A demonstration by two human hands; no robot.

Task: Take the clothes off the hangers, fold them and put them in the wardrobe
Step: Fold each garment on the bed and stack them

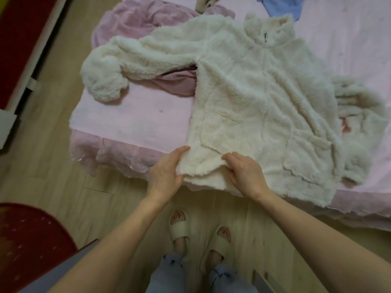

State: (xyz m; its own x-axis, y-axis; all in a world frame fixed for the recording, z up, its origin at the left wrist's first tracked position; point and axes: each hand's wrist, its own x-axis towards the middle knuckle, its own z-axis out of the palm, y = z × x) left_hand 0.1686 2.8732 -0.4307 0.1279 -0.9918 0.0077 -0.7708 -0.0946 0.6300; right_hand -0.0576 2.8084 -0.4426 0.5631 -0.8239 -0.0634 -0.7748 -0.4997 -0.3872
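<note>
A fluffy white fleece jacket (254, 98) lies front up and spread flat on the pink bed (135, 121), zip closed, collar at the far side. One sleeve stretches to the left, the other bunches at the right. My left hand (167, 174) pinches the jacket's near left hem corner at the bed's edge. Just to its right, my right hand (245, 172) grips the same hem, fingers curled into the fleece. No hanger is visible.
A pink fluffy garment (135, 20) lies behind the jacket, with a mauve piece (179, 81) under the left sleeve. Blue cloth (281, 5) lies at the bed's far side. A red rug (27, 240) covers the wooden floor at the left. My slippered feet stand below.
</note>
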